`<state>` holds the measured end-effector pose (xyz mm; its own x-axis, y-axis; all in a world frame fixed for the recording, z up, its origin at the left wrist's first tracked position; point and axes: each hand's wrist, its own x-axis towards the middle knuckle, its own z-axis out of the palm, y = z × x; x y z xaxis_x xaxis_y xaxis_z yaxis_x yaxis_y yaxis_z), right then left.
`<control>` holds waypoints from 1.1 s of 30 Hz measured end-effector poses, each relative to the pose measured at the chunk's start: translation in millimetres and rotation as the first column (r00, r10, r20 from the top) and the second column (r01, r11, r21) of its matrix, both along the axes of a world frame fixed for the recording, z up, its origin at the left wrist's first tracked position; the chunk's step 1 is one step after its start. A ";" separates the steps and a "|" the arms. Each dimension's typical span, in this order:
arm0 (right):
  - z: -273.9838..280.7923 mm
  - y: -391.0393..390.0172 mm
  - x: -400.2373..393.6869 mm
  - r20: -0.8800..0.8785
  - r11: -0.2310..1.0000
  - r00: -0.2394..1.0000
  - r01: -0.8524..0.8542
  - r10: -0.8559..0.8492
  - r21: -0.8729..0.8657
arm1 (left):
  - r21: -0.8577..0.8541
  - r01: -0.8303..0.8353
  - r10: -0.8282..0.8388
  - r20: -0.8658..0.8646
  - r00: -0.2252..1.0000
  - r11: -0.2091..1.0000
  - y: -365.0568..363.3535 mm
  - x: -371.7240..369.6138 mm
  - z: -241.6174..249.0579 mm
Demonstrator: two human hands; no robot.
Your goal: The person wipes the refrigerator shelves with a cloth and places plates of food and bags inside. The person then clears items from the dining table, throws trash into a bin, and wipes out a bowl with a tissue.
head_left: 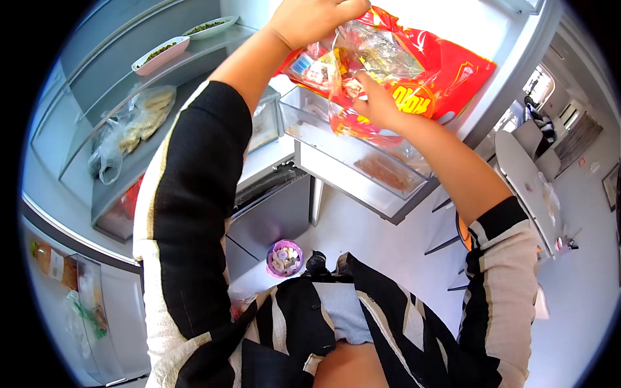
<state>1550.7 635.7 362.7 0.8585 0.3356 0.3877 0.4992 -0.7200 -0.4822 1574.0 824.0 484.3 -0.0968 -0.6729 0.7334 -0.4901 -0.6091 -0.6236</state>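
A shiny red and yellow plastic food bag point(462, 71) with clear parts is held up in front of the open fridge. My left hand point(317, 21) is closed on its upper left edge. Against the lower middle of the bag is my right hand point(380, 107), holding its crinkled plastic; some of these fingers are hidden. Small wrapped pieces seem to show through the clear part, but I cannot make out what they are.
Below the bag, a clear door bin point(362, 165) holds a brownish packet. Two narrow dishes point(162, 55) of green food and a bag of pale food point(149, 113) sit on fridge shelves at left. A purple basket point(284, 258) stands on the floor; a table point(524, 174) is at right.
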 end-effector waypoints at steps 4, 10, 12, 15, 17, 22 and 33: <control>0.3 11.0 -6.7 0.240 0.977 0.970 0.027 0.025 -0.212 | 0.148 -0.040 0.031 0.061 0.998 0.988 -2.1 -1.7 24.9; 33.7 18.8 -46.3 -0.125 0.961 0.985 0.082 -0.118 -0.264 | 0.202 -0.062 0.060 0.015 0.998 0.977 -2.9 5.9 32.4; 17.7 14.9 -43.8 0.063 0.999 0.997 0.038 -0.036 -0.035 | 0.204 -0.070 0.064 0.039 0.997 0.976 -4.4 3.4 44.8; 20.7 15.0 -42.3 -0.076 0.967 0.997 0.047 -0.029 0.250 | 0.231 -0.032 0.014 0.080 0.997 0.972 -18.4 0.3 57.4; 10.9 13.8 -23.9 0.147 0.952 0.988 -0.086 0.045 0.292 | 0.309 -0.041 0.017 0.081 0.997 0.950 -24.1 0.1 53.6; 28.7 34.0 -9.3 0.581 0.922 0.786 -0.358 0.211 0.150 | 0.246 -0.054 0.047 0.035 0.998 0.968 -28.0 1.6 48.8; 14.5 22.5 -0.9 0.563 0.975 0.801 -0.112 0.203 -0.193 | 0.185 0.006 -0.038 0.170 0.985 0.983 -14.2 4.2 62.4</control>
